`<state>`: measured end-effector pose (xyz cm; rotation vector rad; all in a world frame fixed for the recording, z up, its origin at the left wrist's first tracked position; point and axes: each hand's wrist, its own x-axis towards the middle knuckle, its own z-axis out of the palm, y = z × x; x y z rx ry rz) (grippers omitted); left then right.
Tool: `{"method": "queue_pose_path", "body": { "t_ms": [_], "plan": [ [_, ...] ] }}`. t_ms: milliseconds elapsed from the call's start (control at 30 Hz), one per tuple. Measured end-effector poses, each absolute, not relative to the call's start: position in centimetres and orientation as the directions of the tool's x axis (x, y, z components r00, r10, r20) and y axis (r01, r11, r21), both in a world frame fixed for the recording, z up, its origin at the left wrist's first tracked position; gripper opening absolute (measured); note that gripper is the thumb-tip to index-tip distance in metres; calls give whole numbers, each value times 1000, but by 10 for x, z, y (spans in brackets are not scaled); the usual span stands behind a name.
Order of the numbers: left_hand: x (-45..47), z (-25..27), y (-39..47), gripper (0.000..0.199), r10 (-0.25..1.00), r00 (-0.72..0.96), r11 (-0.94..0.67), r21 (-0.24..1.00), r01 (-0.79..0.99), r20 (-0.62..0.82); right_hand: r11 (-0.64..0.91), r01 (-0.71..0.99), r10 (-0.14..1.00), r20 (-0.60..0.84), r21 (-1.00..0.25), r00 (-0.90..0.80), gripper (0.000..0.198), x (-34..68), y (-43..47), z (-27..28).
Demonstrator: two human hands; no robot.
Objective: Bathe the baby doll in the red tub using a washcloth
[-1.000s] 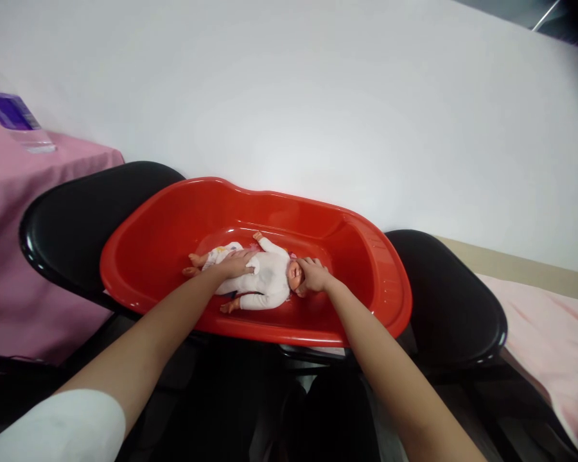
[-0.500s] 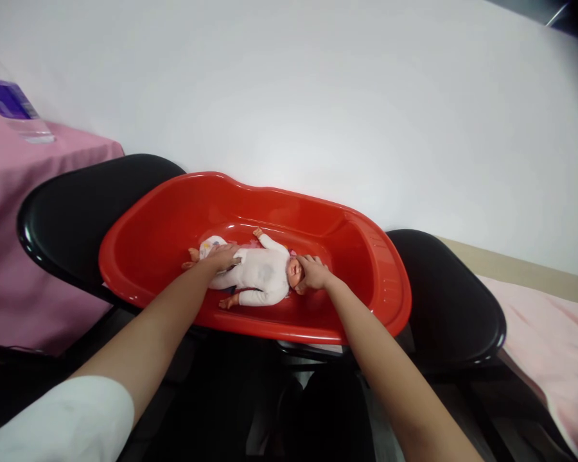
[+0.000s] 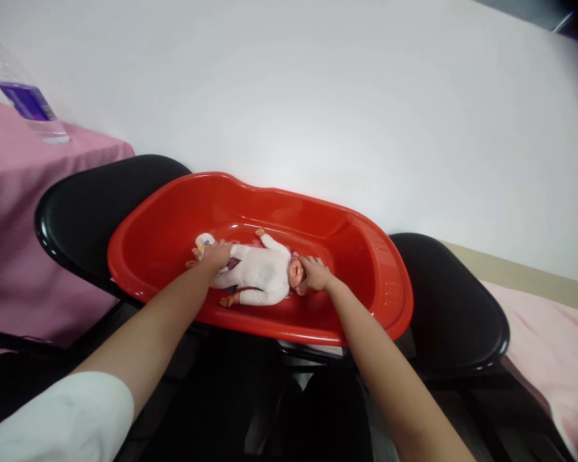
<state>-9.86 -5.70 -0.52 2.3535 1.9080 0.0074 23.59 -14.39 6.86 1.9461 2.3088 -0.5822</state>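
Observation:
A baby doll [image 3: 264, 268] with a white cloth body lies on its back in a red baby bathtub [image 3: 395, 276], head toward the right. My right hand [image 3: 316, 274] is curled around the top of the doll's head and holds it. Over the doll's legs, my left hand [image 3: 216, 255] is closed on a white cloth [image 3: 204, 240] with coloured spots. Part of that cloth is hidden beneath the hand. The doll's feet stick out just left of my left hand.
Black chairs stand under the tub's ends, one seat at the left [image 3: 91, 212] and another at the right [image 3: 453, 301]. A clear bottle [image 3: 29, 99] with a purple label is on a pink-covered table [image 3: 91, 151]. Behind the tub rises a white wall [image 3: 318, 96].
My left hand has slid slightly left along the doll's legs with the spotted cloth. My right hand stays on the doll's head. The view has shifted a little.

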Motion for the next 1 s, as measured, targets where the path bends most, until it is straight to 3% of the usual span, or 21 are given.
{"method": "queue_pose_path", "body": {
  "t_ms": [100, 267, 433, 500, 567, 667, 733, 833, 1000],
  "plan": [
    [-100, -2, -57, 37, 988, 130, -122, 97, 988, -77, 124, 964, 935, -297, -236, -192, 119, 236, -144, 70],
    [-98, 6, -60, 38, 997, -6, 14, 110, 994, -76, 129, 961, 934, -297, -245, -201, 118, 236, -144, 71],
    [-93, 18, -58, 38, 994, -46, 29, 155, 988, 102, 136, 957, 931, -299, -255, -212, 119, 237, -141, 69],
    [-84, 22, -56, 41, 986, 40, -72, 201, 977, 160, 141, 957, 930, -297, -253, -216, 118, 237, -139, 68],
    [-68, 24, -57, 47, 951, 236, -285, 265, 921, 202, 147, 957, 930, -295, -251, -220, 117, 238, -138, 68],
    [-38, 20, -69, 64, 791, 555, -612, 345, 711, 259, 145, 957, 927, -302, -253, -221, 118, 239, -136, 67],
    [-22, 14, -78, 74, 693, 682, -713, 365, 599, 234, 151, 955, 928, -297, -255, -226, 119, 240, -136, 67],
    [-13, 2, -84, 81, 658, 745, -725, 360, 587, 110, 157, 955, 931, -284, -254, -229, 117, 240, -136, 66],
    [-31, -10, -69, 84, 781, 624, -572, 398, 717, -2, 137, 956, 929, -301, -258, -215, 118, 238, -137, 69]
  ]
}}
